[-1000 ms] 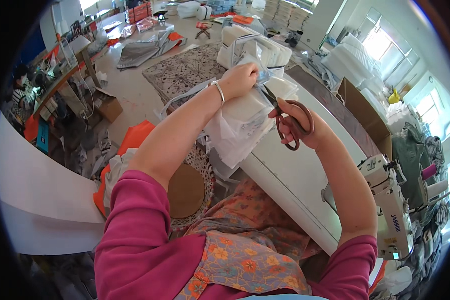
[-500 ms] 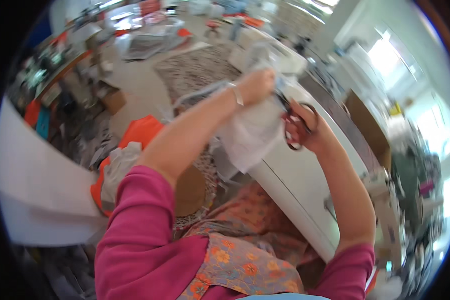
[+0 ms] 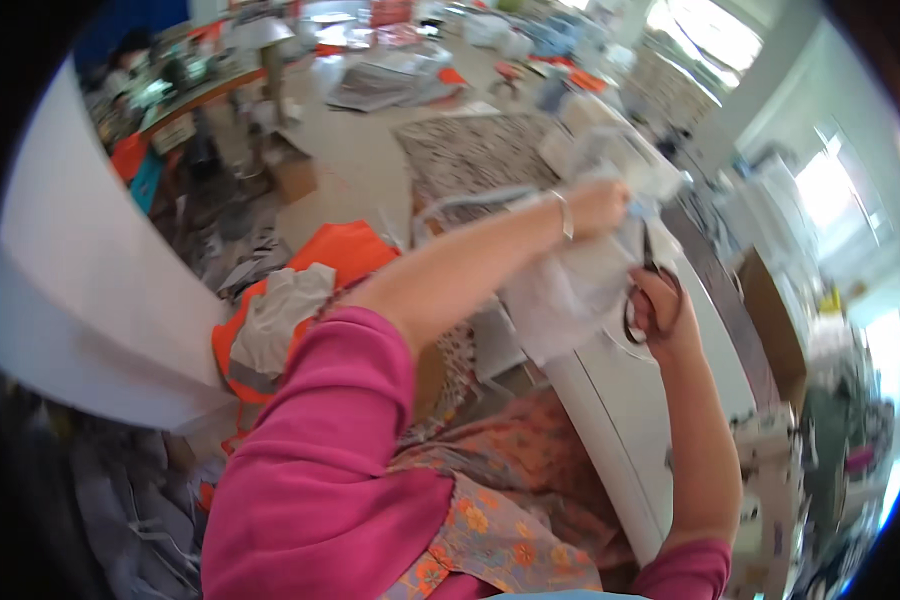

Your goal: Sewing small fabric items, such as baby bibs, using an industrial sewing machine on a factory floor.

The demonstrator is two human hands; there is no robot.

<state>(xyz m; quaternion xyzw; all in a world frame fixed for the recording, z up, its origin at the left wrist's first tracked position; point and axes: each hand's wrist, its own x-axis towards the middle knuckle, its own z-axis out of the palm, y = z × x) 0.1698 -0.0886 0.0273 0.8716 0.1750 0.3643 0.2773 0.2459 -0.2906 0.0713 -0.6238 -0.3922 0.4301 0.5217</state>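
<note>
My left hand (image 3: 602,206) is closed around the top of a thin, translucent white sheet (image 3: 562,305); I cannot tell whether it is plastic or fine cloth. The sheet hangs below the fist, over the edge of a white table (image 3: 630,400). Just right of it, my right hand (image 3: 662,308) grips dark-handled scissors (image 3: 647,245) by the finger loops. Their blades point up toward the left fist, close to the gathered sheet. Motion blur hides whether the blades touch it.
A white sewing machine (image 3: 770,470) stands at the right, near an open cardboard box (image 3: 773,325). To the left are orange cloth (image 3: 345,250) with pale fabric (image 3: 282,320) on it, and a white pillar (image 3: 110,260). Grey fabric (image 3: 135,510) lies at lower left.
The view has swung, so both hands sit further right and lower in it. The scissors now point more upright beside the sheet; both grips stay the same.
</note>
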